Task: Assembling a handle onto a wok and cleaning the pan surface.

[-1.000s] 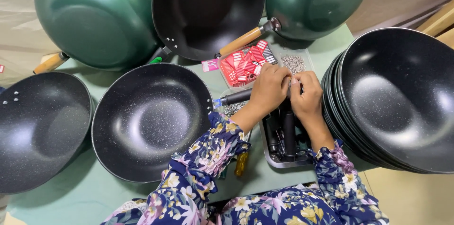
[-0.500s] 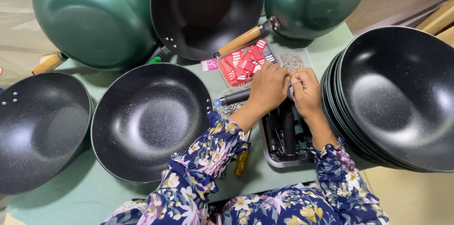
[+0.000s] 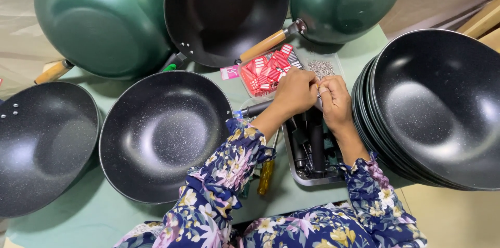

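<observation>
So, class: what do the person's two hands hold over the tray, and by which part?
The left hand and right hand meet above the metal tray of black handles, pinching something small at the fingertips; what it is cannot be told.

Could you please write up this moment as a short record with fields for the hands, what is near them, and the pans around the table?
left hand: fingertips meet the right hand's, pinching something too small to tell
right hand: same spot, above the metal tray
tray contents: black handles
behind hands: red packets, small screws
pan nearest left arm: black pan, open side up
right side: stack of black pans
far edge: green pans, upside down
</observation>
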